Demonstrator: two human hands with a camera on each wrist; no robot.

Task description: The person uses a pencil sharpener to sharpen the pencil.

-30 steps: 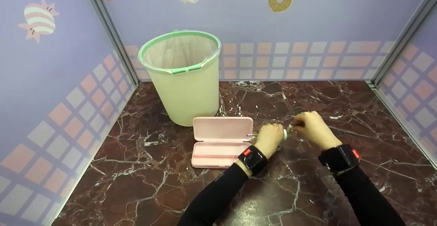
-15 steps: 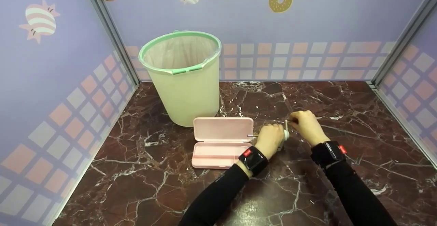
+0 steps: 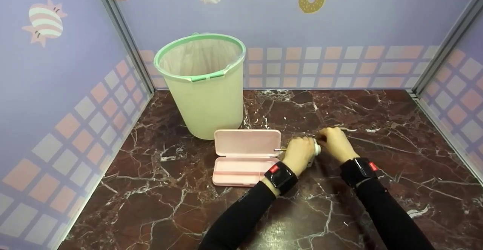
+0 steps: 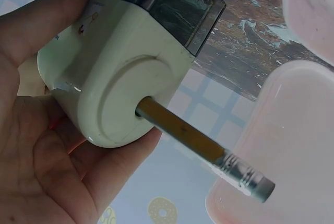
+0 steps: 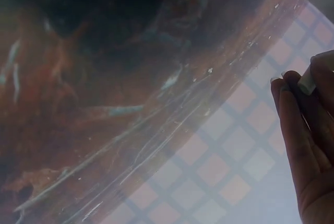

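My left hand (image 3: 299, 154) grips a cream pencil sharpener (image 4: 96, 72) with a dark see-through shavings drawer (image 4: 180, 12). In the left wrist view a pencil (image 4: 182, 130) sticks out of the sharpener's hole, its metal band and eraser end pointing outward. On the sharpener's opposite side, my right hand (image 3: 337, 143) is close by with fingers bent. The right wrist view has a small pale crank knob (image 5: 307, 84) pinched between thumb and fingers at the right edge. In the head view the crank arm is hidden behind the right hand.
An open pink pencil case (image 3: 247, 143) lies left of my left hand, its compartments facing up. Behind it stands a pale green lined bin (image 3: 207, 104) with a green rim. Patterned panels (image 3: 347, 27) border the dark marbled table (image 3: 158, 204) at the back and sides.
My right hand has moved left toward the sharpener, rising slightly and then dropping as the crank turned. The crank arm, upright half a second ago, is now hidden. My left hand stays nearly still.
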